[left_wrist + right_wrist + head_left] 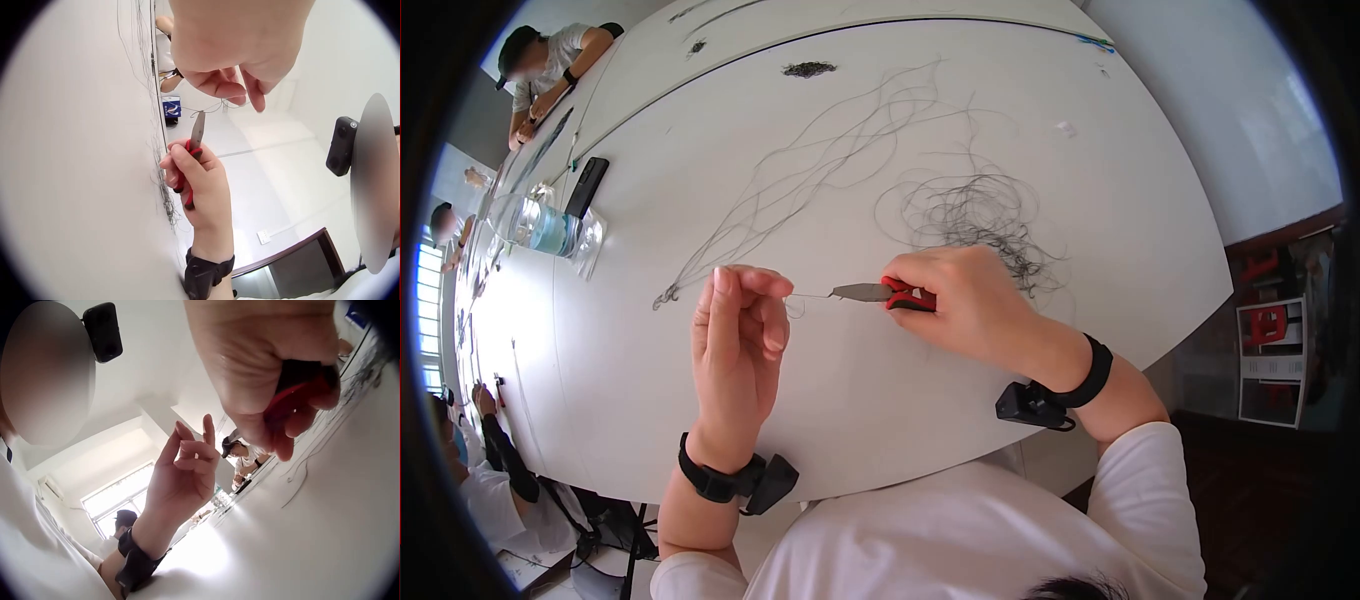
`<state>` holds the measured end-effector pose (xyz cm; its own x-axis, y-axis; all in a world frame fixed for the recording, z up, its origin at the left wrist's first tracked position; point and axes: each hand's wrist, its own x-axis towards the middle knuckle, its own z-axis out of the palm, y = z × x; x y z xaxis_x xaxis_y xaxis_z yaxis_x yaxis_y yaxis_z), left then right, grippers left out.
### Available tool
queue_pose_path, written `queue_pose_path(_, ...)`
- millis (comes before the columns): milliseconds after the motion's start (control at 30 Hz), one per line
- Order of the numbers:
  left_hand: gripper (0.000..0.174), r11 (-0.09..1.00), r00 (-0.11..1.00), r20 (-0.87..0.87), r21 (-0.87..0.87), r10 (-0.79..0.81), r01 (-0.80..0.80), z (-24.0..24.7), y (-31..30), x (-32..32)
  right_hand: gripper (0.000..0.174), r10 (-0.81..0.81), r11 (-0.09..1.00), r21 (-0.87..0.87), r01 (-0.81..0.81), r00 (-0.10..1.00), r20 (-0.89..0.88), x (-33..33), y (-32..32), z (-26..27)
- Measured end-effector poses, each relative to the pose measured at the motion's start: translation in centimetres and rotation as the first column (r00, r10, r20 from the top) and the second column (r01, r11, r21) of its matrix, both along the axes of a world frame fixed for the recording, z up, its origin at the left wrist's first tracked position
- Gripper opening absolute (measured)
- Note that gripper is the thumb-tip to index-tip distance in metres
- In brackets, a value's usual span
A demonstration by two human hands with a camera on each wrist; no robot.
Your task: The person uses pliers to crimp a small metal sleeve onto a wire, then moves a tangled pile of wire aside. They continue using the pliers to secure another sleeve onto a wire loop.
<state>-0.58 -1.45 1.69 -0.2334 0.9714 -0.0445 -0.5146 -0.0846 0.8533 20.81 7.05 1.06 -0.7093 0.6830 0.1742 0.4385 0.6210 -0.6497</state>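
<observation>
My right hand [970,295] grips pliers [865,292] with red and black handles, their grey tips pointing left toward my left hand [740,325]. A thin dark wire [812,296] spans from the plier tips to the left fingertips, with a small loose loop by the fingers. In the left wrist view the same wire [212,109] runs from the pliers [198,128] to the bent left fingers, which hold it. The right wrist view shows the red handle [297,400] inside the right palm; the plier tips are mostly hidden there.
A tangled pile of thin dark wire [990,220] lies beyond my right hand on the white table [1100,260]. Longer strands [800,175] stretch across the middle. A dark clump [808,70], a black phone [587,187] and a clear bottle [535,225] lie farther off. Other people sit at left.
</observation>
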Motion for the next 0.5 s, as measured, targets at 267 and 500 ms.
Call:
queue_pose_path(267, 0.033, 0.973, 0.803, -0.554, -0.183, -0.218, 0.137, -1.2, 0.5, 0.2, 0.021, -0.056, 0.993, 0.103, 0.063, 0.996, -0.075, 0.2, -0.1, 0.5)
queue_pose_path(500, 0.03, 0.954, 0.616, -0.731, -0.18, -0.293, 0.241, -0.7, 0.2, 0.5, 0.019, -0.065, 0.996, 0.065, 0.066, 0.998, -0.025, 0.0, -0.2, 0.6)
